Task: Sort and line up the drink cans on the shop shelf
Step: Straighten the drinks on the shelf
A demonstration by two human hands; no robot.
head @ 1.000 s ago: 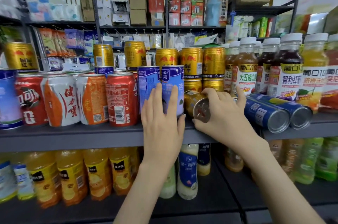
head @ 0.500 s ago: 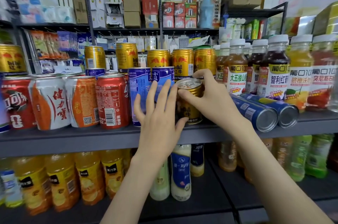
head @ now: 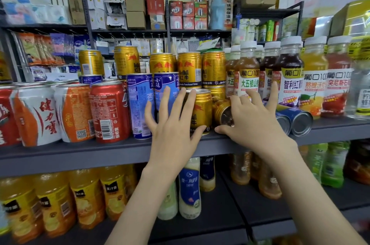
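A gold can (head: 201, 109) stands upright at the front of the dark shelf (head: 80, 154), just right of two blue cans (head: 144, 104). My left hand (head: 172, 124) is spread in front of the blue cans and the gold can, fingers straight. A second gold can (head: 223, 111) lies on its side, end facing me, right of the upright one. My right hand (head: 252, 122) is over it with fingers spread, holding nothing. Two blue cans (head: 298, 119) lie on their sides further right. More gold cans (head: 189, 68) are stacked behind.
Red and orange-white cans (head: 76, 110) line the shelf's left part. Juice bottles with white caps (head: 290, 78) stand at the right, close behind my right hand. Bottles fill the lower shelf (head: 220, 214). Boxes sit on racks behind.
My right hand set the gold can upright next to the blue cans and let go. It then moved right over the lying gold can. My left hand stayed in front of the blue cans.
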